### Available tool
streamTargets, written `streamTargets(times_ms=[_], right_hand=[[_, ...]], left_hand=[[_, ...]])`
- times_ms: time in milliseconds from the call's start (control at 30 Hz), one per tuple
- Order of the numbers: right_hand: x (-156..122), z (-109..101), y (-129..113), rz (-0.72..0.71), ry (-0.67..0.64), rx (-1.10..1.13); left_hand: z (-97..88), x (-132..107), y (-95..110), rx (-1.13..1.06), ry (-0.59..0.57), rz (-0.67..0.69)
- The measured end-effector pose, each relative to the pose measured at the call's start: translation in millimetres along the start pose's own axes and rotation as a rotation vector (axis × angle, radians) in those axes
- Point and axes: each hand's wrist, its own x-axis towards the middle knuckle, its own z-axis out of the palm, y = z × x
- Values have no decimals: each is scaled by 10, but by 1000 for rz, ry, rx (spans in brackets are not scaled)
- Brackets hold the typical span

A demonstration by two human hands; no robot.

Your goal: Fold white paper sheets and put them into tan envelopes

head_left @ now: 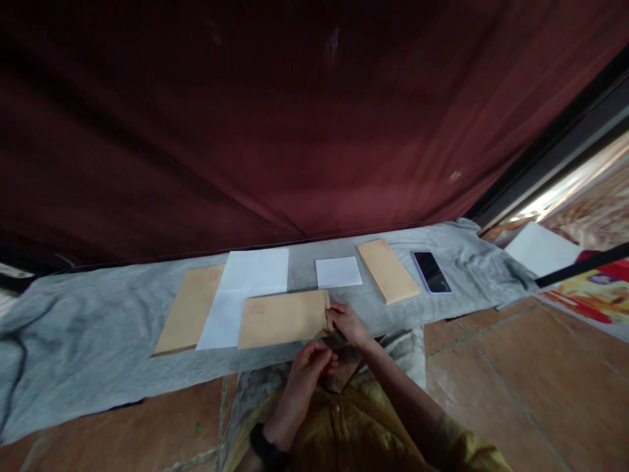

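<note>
A brown paper envelope [284, 319] with small reddish print lies in front of me on the grey cloth. My right hand [345, 322] pinches its right end, where a folded edge shows. Just below the lower right corner, my left hand [309, 362] has its fingers curled together; what they hold, if anything, is hidden. Beneath both hands, over my lap, is a dark brown piece [344, 372] that I cannot identify. White paper sheets [255, 270] lie partly under the envelope's left side. A second brown envelope [189, 308] rests farther left.
A small white paper [339, 272], a stack of brown envelopes [387, 271] and a phone [432, 272] lie to the right on the cloth [88, 328]. Dark red fabric [304, 131] rises behind. Tiled floor [491, 380] and a colourful printed sheet [590, 295] are at right.
</note>
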Motion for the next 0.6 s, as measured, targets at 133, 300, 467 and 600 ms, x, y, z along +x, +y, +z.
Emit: streamTargets(times_ms=[133,300,467,600], right_hand=[[20,-19,38,6,-21,-33],[22,-17,93,-21,-57,-29],[29,-33,121,-115,-35,-154],[36,-58,103,-158,-18,-231]], left_hand=[[-187,159,224,661,118,511],[-558,570,498,1355,-2,591],[-734,744,551,1556,-174,466],[-712,753,588,1559,-225,453]])
